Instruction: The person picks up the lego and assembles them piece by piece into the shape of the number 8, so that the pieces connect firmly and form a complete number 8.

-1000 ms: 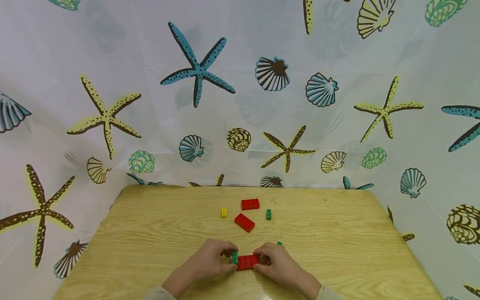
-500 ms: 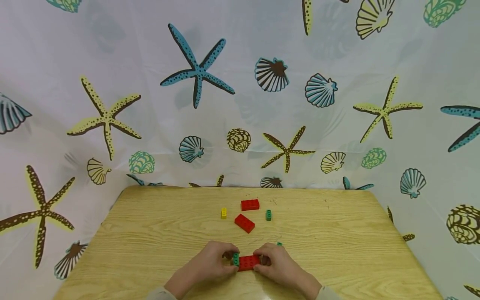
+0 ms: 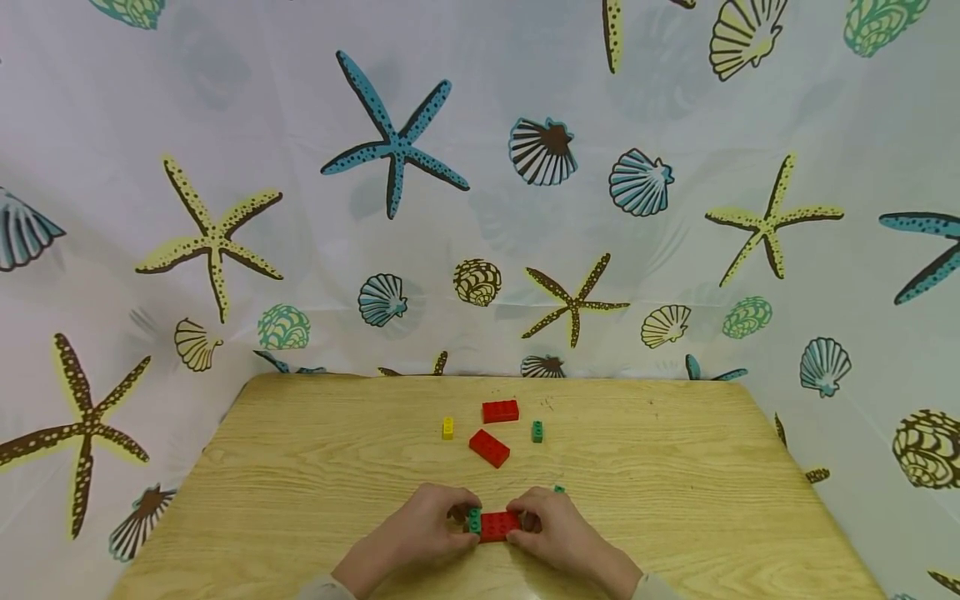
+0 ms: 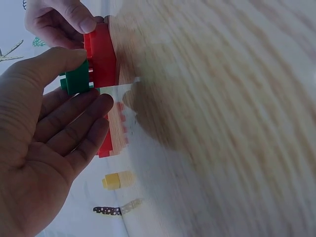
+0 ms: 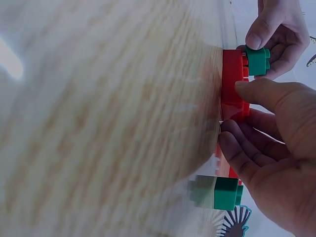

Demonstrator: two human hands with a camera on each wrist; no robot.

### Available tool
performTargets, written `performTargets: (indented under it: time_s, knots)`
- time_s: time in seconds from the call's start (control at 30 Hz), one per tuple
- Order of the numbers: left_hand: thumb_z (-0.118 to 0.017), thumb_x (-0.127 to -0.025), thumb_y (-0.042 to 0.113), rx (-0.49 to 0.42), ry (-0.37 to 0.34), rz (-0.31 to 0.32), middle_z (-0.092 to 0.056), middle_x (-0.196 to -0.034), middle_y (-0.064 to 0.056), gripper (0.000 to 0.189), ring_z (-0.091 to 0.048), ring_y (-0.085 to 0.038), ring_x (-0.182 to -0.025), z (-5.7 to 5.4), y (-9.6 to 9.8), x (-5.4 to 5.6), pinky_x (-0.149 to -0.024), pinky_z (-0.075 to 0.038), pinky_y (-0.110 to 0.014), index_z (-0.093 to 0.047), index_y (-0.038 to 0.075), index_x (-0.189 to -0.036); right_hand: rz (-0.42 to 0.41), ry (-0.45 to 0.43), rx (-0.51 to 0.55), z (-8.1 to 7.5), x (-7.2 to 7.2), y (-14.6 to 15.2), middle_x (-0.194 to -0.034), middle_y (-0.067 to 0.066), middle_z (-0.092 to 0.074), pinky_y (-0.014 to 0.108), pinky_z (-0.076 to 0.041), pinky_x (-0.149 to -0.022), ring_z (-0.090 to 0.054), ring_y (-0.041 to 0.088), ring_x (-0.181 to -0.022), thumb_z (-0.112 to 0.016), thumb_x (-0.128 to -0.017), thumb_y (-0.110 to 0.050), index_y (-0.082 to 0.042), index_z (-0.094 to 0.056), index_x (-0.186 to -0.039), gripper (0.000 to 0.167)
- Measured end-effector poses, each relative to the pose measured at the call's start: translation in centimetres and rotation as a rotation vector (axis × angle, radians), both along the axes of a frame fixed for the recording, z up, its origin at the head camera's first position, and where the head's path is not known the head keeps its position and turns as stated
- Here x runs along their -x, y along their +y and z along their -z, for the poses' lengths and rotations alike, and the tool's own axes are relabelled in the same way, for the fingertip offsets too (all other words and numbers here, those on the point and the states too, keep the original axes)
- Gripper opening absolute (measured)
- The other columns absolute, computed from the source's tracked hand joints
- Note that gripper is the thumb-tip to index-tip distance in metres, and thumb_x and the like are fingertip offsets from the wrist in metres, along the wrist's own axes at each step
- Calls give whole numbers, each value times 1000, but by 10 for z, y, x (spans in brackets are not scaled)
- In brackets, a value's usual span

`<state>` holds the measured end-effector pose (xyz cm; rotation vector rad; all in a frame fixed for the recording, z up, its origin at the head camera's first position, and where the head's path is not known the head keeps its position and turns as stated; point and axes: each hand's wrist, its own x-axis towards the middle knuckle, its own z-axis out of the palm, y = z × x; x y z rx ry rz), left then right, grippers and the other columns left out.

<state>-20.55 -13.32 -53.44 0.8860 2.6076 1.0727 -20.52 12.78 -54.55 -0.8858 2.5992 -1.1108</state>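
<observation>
My left hand (image 3: 438,521) pinches a small green toy brick (image 4: 77,79) between thumb and fingers. My right hand (image 3: 551,525) holds the right end of a red toy brick (image 3: 498,526), gripping it on the table with thumb and fingers. The green brick lies over the red brick's left end, stud side up. In the right wrist view the green brick (image 5: 256,61) sits at the red brick's studs (image 5: 245,69); whether it is pressed fully down I cannot tell. Fingertips hide parts of both bricks.
Farther back on the wooden table (image 3: 315,442) lie a yellow brick (image 3: 447,428), a red brick (image 3: 500,411), a second, slanted red brick (image 3: 489,448) and a green brick (image 3: 537,432). Another green brick (image 3: 558,489) peeks out behind my right hand. A patterned curtain (image 3: 480,208) surrounds the table.
My left hand has shifted slightly right with the green brick, which covers a bit more of the red brick's left end. The right hand and the other bricks stay put.
</observation>
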Motion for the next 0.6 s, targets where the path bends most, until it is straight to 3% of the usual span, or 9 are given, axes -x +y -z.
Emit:
performTargets:
  time_s: [0.27, 0.6]
  knots:
    - [-84, -90, 19, 22, 33, -4, -77, -105, 2, 33, -72, -11, -94, -2, 3, 0, -82, -59, -28, -75, 5, -118, 2, 11, 8, 1, 1, 0, -101, 1, -71, 19, -50, -71, -60, 4, -83, -79, -96, -18, -3, -75, -120, 28]
    - [-84, -91, 21, 55, -24, -2, -75, -102, 5, 33, -70, -8, -91, -4, 7, 2, -79, -56, -22, -74, 6, -119, 7, -28, -11, 2, 1, 2, -100, -3, -68, 19, -48, -71, -58, 3, -82, -79, -96, -21, -6, -75, -122, 29]
